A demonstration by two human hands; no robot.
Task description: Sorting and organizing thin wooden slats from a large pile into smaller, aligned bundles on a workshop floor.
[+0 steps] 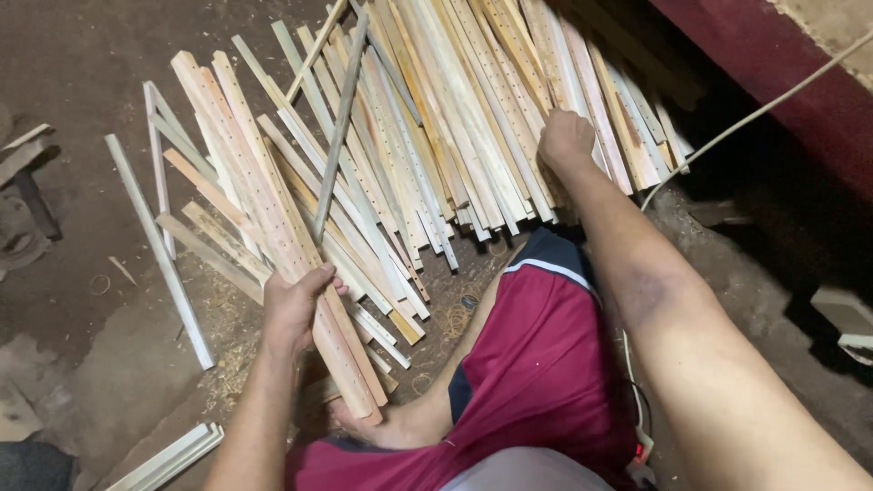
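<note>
The left hand [293,309] grips a bundle of slats [273,218] near its lower end, fingers [320,275] wrapped round the long, pale, drilled strips so they lie together and run up and away to the left. The right hand [564,138] reaches out to the big pile [455,118] fanned across the floor [82,64], its fingers curled down over the near ends of a few strips; whether they have closed on one I cannot tell.

To do this well, it seems best to pick strips by their near ends, where they sit roughly level, and draw each one out along its length rather than lifting across the heap, since the slats overlap and a sideways pull would likely drag neighbours along. The held bundle looks easiest to keep tidy with the ends flush and the grip firm low down; the far ends are free and may splay.

The surface is a bare, dark dirt floor, littered with shavings and a few rubber bands [450,318] beside the person's knee. Loose grey strips [159,255] lie apart at the left. A pale cord [755,114] crosses at the right, under a dark red wall [773,55]. The person sits low, in red shorts [536,364].
</note>
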